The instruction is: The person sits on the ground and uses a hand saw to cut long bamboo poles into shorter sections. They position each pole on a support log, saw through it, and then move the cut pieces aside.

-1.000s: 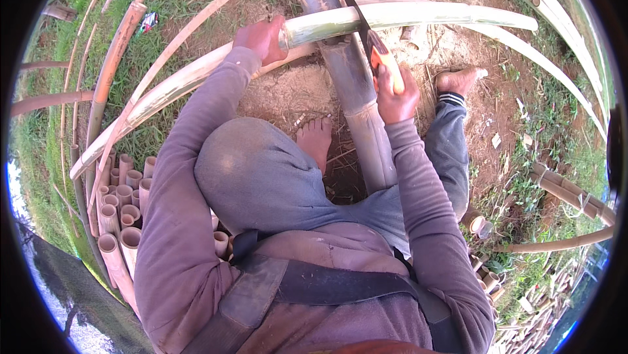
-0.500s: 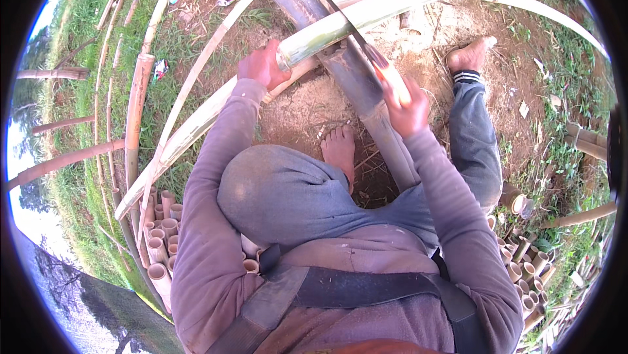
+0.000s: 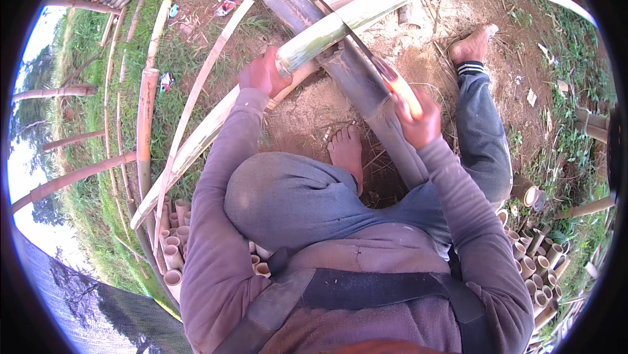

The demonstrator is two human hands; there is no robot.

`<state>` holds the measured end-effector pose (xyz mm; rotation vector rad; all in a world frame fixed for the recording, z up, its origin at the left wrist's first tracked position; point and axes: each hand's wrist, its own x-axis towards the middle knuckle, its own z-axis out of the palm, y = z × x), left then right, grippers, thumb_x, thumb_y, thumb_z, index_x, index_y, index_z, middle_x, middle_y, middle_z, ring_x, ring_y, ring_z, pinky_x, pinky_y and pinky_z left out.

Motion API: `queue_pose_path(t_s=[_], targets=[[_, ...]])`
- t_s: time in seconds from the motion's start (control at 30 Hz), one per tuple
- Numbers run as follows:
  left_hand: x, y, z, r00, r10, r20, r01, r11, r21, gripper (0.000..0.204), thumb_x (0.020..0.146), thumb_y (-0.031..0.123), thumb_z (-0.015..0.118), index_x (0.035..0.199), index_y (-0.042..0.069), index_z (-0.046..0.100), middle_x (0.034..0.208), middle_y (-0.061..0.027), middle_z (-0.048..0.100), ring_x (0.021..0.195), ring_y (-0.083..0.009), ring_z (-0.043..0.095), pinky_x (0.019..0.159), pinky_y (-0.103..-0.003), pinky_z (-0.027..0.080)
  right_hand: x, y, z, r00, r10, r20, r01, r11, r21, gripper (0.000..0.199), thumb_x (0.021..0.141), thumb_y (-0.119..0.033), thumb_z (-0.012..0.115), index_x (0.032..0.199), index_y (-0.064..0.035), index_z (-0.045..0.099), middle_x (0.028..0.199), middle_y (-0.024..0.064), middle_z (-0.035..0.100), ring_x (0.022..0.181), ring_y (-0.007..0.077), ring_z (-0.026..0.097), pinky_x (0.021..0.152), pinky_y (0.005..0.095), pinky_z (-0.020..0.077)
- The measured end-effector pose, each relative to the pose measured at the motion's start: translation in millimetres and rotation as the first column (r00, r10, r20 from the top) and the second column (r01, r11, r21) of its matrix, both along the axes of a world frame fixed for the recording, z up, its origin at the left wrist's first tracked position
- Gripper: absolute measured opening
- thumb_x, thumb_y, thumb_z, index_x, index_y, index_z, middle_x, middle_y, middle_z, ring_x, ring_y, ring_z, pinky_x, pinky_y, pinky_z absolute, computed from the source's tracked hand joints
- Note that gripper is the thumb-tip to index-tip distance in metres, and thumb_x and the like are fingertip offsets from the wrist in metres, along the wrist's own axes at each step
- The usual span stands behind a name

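Note:
A pale green bamboo pole (image 3: 386, 12) lies slanting over a thick dark bamboo log (image 3: 358, 80). My left hand (image 3: 263, 71) is closed around the pole's near cut end. My right hand (image 3: 420, 118) grips the orange-brown handle of a handsaw (image 3: 356, 38). The saw's narrow dark blade lies across the pole, a little to the right of my left hand, its far tip past the pole. Whether its teeth are inside the bamboo I cannot tell.
Long split bamboo strips (image 3: 190, 151) slant beside my left arm. Cut bamboo tubes (image 3: 173, 256) stand in a cluster at my left, and more tubes (image 3: 540, 265) lie heaped at my right. My bare foot (image 3: 345, 151) is by the log. A bamboo fence post (image 3: 146, 99) stands left.
My right hand has drawn the saw back a short way, toward me and to the right. My left hand keeps its place on the pole. The whole view has shifted slightly.

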<state>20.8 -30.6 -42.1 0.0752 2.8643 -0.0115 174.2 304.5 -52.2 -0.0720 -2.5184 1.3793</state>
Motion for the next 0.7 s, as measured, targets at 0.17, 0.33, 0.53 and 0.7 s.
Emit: queue_pose_path(t_s=[0.17, 0.33, 0.53, 0.7], targets=[[-4, 1, 1, 0.999, -0.003, -0.044, 0.003, 1.0, -0.01, 0.08, 0.075, 0.049, 0.086, 0.143, 0.021, 0.055, 0.112, -0.0154, 0.078, 0.103, -0.0397, 0.075, 0.092, -0.05, 0.059, -79, -40, 5, 0.998, -0.063, 0.021, 0.064, 0.993, -0.096, 0.039, 0.097, -0.04, 0.075, 0.094, -0.0012, 0.067, 0.079, 0.0239, 0.07, 0.074, 0.0443, 0.072, 0.067, 0.0475, 0.0559], [1, -2, 3, 0.998, 0.048, 0.028, -0.048, 0.999, -0.007, 0.077, 0.076, 0.048, 0.085, 0.142, 0.02, 0.056, 0.114, -0.0154, 0.078, 0.104, -0.0393, 0.075, 0.091, -0.05, 0.058, 73, 14, 32, 0.996, 0.016, 0.083, -0.003, 0.988, -0.152, 0.019, 0.095, -0.015, 0.078, 0.1, 0.0011, 0.069, 0.08, 0.0217, 0.07, 0.074, 0.0381, 0.075, 0.065, 0.0423, 0.0563], [-3, 8, -9, 0.992, -0.038, -0.122, 0.042, 0.999, 0.032, 0.071, 0.077, 0.043, 0.086, 0.135, 0.016, 0.054, 0.115, -0.0191, 0.074, 0.104, -0.0411, 0.074, 0.092, -0.051, 0.059, 15, -4, 12, 0.999, -0.009, -0.032, 0.007, 0.997, -0.074, 0.026, 0.094, -0.019, 0.081, 0.089, -0.0006, 0.062, 0.072, 0.0223, 0.066, 0.065, 0.0433, 0.068, 0.058, 0.0444, 0.0515], [0, 8, -1, 0.999, 0.01, -0.048, -0.009, 1.0, 0.018, 0.072, 0.078, 0.044, 0.086, 0.137, 0.017, 0.054, 0.119, -0.0203, 0.072, 0.108, -0.042, 0.073, 0.093, -0.052, 0.058, 13, 2, 31, 1.0, -0.021, 0.008, 0.021, 0.996, -0.087, 0.024, 0.094, -0.019, 0.08, 0.091, 0.0011, 0.067, 0.078, 0.0214, 0.067, 0.067, 0.0389, 0.07, 0.06, 0.0429, 0.0524]])
